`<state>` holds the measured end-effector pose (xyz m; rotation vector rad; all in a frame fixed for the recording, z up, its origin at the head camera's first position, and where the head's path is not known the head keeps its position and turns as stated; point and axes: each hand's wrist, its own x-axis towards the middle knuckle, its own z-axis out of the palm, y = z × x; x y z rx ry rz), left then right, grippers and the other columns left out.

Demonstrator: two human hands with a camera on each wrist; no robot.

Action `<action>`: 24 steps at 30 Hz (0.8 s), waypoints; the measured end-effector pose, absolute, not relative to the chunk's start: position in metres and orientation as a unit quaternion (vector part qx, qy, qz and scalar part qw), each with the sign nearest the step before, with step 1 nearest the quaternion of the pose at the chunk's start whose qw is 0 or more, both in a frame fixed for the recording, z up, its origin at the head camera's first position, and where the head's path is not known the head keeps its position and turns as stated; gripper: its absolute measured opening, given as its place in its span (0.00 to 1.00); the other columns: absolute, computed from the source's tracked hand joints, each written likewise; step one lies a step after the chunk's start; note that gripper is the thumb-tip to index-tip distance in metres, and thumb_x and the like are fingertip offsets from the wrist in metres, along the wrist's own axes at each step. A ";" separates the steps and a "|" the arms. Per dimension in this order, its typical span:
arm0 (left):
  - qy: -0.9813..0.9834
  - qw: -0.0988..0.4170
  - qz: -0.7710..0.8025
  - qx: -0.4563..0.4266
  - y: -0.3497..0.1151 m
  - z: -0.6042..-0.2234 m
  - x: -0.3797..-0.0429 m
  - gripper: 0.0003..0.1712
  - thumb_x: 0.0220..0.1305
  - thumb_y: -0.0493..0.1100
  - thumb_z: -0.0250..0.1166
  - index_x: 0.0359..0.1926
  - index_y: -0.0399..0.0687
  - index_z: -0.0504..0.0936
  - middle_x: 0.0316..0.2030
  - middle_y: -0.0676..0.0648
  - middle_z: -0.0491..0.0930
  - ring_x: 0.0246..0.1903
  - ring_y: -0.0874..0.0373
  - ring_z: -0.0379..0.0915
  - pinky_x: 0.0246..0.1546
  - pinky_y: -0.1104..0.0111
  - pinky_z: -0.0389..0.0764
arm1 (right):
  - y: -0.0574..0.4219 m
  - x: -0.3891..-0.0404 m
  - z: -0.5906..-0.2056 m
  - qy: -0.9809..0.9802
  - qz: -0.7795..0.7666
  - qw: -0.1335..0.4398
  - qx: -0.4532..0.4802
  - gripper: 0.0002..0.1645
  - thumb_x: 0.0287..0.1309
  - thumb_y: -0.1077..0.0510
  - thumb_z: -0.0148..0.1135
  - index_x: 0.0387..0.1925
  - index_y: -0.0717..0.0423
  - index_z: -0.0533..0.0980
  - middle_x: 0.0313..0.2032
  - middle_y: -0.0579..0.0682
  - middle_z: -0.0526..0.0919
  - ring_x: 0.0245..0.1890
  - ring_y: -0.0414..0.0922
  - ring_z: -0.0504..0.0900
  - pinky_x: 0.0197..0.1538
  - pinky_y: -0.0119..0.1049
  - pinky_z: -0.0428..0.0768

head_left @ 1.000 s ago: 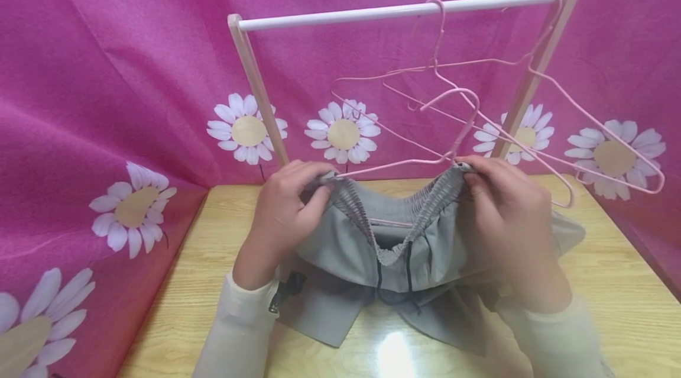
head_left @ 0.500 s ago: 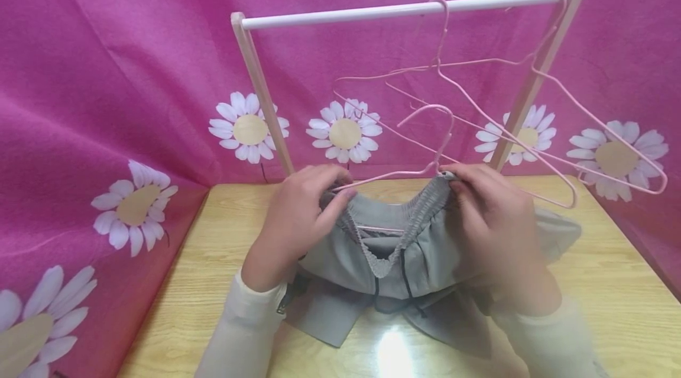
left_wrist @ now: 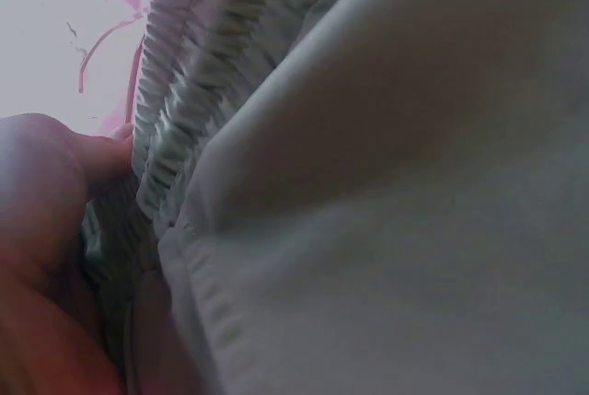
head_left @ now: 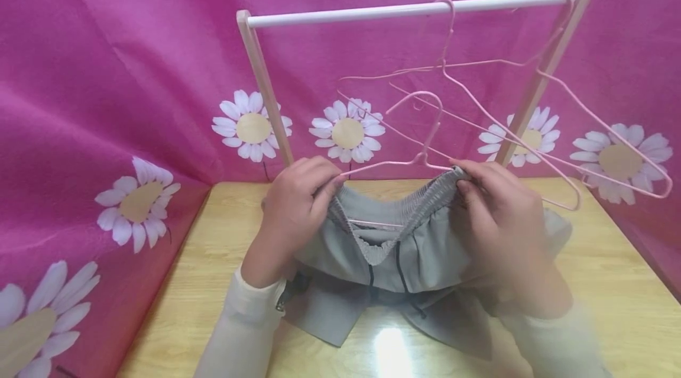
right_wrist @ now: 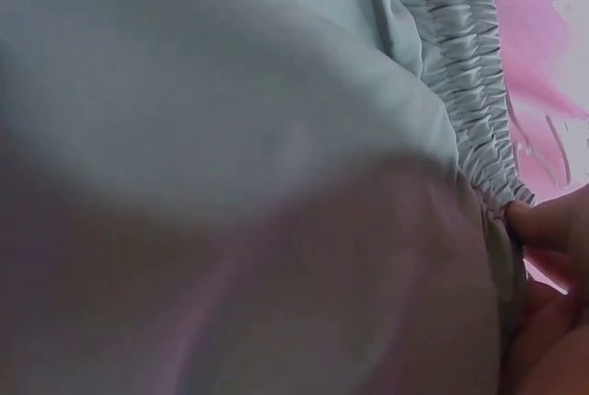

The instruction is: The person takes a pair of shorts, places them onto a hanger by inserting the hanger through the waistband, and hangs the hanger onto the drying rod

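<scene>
Grey shorts (head_left: 431, 259) with a gathered elastic waistband and dark drawstrings are held up over the table, their waist opening upward. My left hand (head_left: 298, 212) pinches the left side of the waistband, right where a pink wire hanger (head_left: 383, 163) meets it. On the other side my right hand (head_left: 505, 224) pinches the waistband between thumb and fingers. The hanger's hook and shoulders show above the waist, and its lower bar crosses inside the opening. In the left wrist view the shorts (left_wrist: 386, 229) fill most of the picture; the right wrist view shows the thumb on the gathered waistband (right_wrist: 465, 73).
Behind the shorts stands a rack with a white rail (head_left: 346, 14) and wooden posts. Two more pink hangers hang from it at the middle and right, one being a hanger (head_left: 484, 115) near my right hand. A pink daisy-print cloth (head_left: 159, 70) surrounds the wooden table (head_left: 186, 283).
The hanger's hook has shifted left and turned more upright, and its right shoulder now shows beside my right hand. Both hands keep hold of the waistband, moving slightly.
</scene>
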<state>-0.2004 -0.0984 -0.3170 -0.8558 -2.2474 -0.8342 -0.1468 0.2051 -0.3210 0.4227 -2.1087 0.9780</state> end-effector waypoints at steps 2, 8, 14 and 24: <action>-0.843 0.301 -0.318 -0.313 -0.100 -0.315 -0.200 0.07 0.76 0.43 0.69 0.43 0.45 0.92 0.38 0.50 0.89 0.39 0.53 0.82 0.45 0.59 0.84 | 0.208 -0.147 -0.320 -0.825 0.378 0.386 0.168 0.22 0.67 0.72 0.69 0.61 0.57 0.87 0.50 0.56 0.91 0.50 0.31 0.82 0.62 0.16 0.73; -0.840 0.312 -0.337 -0.288 -0.108 -0.312 -0.201 0.06 0.75 0.42 0.71 0.43 0.45 0.92 0.38 0.50 0.88 0.38 0.55 0.80 0.43 0.59 0.82 | 0.216 -0.148 -0.318 -0.824 0.361 0.398 0.180 0.27 0.64 0.75 0.69 0.63 0.58 0.85 0.52 0.59 0.90 0.54 0.28 0.80 0.64 0.17 0.71; -0.830 0.312 -0.367 -0.281 -0.117 -0.309 -0.200 0.05 0.74 0.41 0.72 0.41 0.44 0.91 0.37 0.49 0.86 0.37 0.56 0.78 0.41 0.61 0.79 | 0.224 -0.145 -0.315 -0.823 0.354 0.404 0.186 0.27 0.66 0.73 0.67 0.65 0.59 0.84 0.54 0.61 0.90 0.57 0.25 0.79 0.66 0.19 0.72; -0.812 0.311 -0.410 -0.275 -0.133 -0.303 -0.199 0.05 0.73 0.40 0.72 0.40 0.43 0.91 0.39 0.49 0.86 0.37 0.59 0.77 0.39 0.68 0.76 | 0.232 -0.143 -0.314 -0.811 0.369 0.415 0.184 0.27 0.62 0.72 0.68 0.63 0.61 0.85 0.54 0.63 0.90 0.59 0.21 0.79 0.68 0.20 0.71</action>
